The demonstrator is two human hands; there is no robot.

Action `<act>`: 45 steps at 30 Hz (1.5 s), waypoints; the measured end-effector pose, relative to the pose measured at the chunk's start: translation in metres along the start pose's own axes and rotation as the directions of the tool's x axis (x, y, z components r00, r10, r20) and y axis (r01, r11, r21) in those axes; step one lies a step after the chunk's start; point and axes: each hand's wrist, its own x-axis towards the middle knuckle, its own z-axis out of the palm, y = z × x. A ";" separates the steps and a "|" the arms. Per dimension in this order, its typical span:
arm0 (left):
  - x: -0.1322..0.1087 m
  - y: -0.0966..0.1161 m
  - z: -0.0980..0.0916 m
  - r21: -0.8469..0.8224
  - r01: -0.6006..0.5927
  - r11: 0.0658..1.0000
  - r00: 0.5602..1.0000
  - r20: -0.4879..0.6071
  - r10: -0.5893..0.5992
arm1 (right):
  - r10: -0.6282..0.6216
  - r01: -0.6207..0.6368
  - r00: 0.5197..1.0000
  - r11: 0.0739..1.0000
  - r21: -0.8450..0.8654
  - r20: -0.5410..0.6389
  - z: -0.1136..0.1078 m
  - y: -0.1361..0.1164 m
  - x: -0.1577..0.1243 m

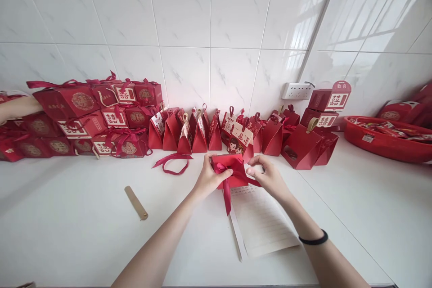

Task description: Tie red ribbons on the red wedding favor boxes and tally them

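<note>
A small red gift box point(236, 158) is tilted in front of me, with a dark red satin ribbon point(227, 195) tied across it and one tail hanging down. My left hand point(209, 175) grips its left side, the thumb pressing on the ribbon near the knot. Just off the box's right side is my right hand point(266, 177), its fingers curved and apart. A second ribbon tail runs beneath that hand; I cannot make out any hold on it. Under the box lies a lined notebook point(266, 220) with handwriting at its top.
Stacked red boxes point(81, 101) stand at left, where another person's arm point(20, 109) reaches in. Red triangular boxes point(200, 132) line the wall. A loose ribbon point(175, 172) and a flat beige strip point(136, 203) lie left. At right are a red basin point(388, 144) of packets and a power strip point(297, 91).
</note>
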 end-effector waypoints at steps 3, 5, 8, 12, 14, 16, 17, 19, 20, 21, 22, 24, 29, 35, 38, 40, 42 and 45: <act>-0.003 0.000 0.003 0.046 0.004 0.999 0.999 0.053 -0.007 | -0.132 0.120 0.967 0.990 -0.069 -0.218 0.018 0.000 0.000; -0.003 -0.003 0.003 0.079 -0.002 0.997 0.996 0.091 -0.005 | -0.125 0.124 0.964 0.992 -0.017 -0.233 0.026 0.001 0.000; -0.003 -0.010 0.001 0.166 -0.075 0.983 0.996 0.064 0.065 | -0.075 0.107 0.973 0.985 0.135 -0.219 0.034 0.002 -0.001; -0.002 -0.016 -0.001 0.369 -0.320 0.873 0.921 -0.096 0.378 | -0.017 0.064 0.978 0.973 0.222 -0.207 0.037 0.005 -0.002; -0.003 -0.014 -0.001 0.442 -0.404 0.801 0.863 -0.108 0.494 | 0.001 0.049 0.976 0.974 0.220 -0.220 0.037 0.007 -0.001; -0.004 -0.010 -0.001 0.458 -0.417 0.785 0.850 -0.110 0.516 | 0.020 0.028 0.975 0.977 0.212 -0.222 0.037 0.009 0.000; -0.005 -0.008 0.000 0.447 -0.405 0.798 0.858 -0.115 0.500 | 0.031 0.015 0.976 0.977 0.211 -0.217 0.037 0.009 0.000; -0.007 -0.005 0.003 0.403 -0.368 0.838 0.880 -0.141 0.454 | 0.051 -0.004 0.978 0.975 0.223 -0.204 0.037 0.009 0.000; -0.008 -0.004 0.004 0.376 -0.352 0.857 0.888 -0.155 0.433 | 0.056 -0.008 0.978 0.973 0.232 -0.200 0.038 0.009 0.000; -0.009 -0.004 0.006 0.347 -0.341 0.874 0.894 -0.168 0.416 | 0.058 -0.008 0.978 0.971 0.240 -0.199 0.038 0.009 0.000; -0.010 -0.004 0.007 0.316 -0.334 0.888 0.897 -0.183 0.403 | 0.058 -0.007 0.978 0.969 0.245 -0.200 0.038 0.009 -0.001; -0.011 -0.005 0.010 0.255 -0.326 0.910 0.902 -0.205 0.380 | 0.066 -0.015 0.977 0.969 0.248 -0.201 0.038 0.009 -0.001; -0.013 -0.009 0.013 0.168 -0.288 0.943 0.920 -0.224 0.321 | 0.136 -0.077 0.975 0.948 0.310 -0.175 0.035 0.009 -0.001; -0.014 -0.012 0.015 0.080 -0.243 0.967 0.919 -0.300 0.255 | 0.187 -0.123 0.979 0.865 0.486 -0.085 0.029 0.002 -0.002; -0.014 -0.015 0.017 0.036 -0.238 0.971 0.921 -0.307 0.238 | 0.213 -0.146 0.974 0.854 0.499 -0.080 0.029 0.001 -0.001; -0.014 -0.015 0.017 0.032 -0.239 0.970 0.923 -0.304 0.238 | 0.222 -0.161 0.973 0.853 0.497 -0.068 0.029 0.002 -0.001; -0.014 -0.015 0.017 0.039 -0.232 0.972 0.925 -0.300 0.233 | 0.226 -0.170 0.973 0.851 0.498 -0.054 0.028 0.004 -0.001; -0.014 -0.014 0.017 0.074 -0.223 0.972 0.926 -0.296 0.236 | 0.219 -0.168 0.975 0.836 0.523 -0.036 0.026 0.006 -0.001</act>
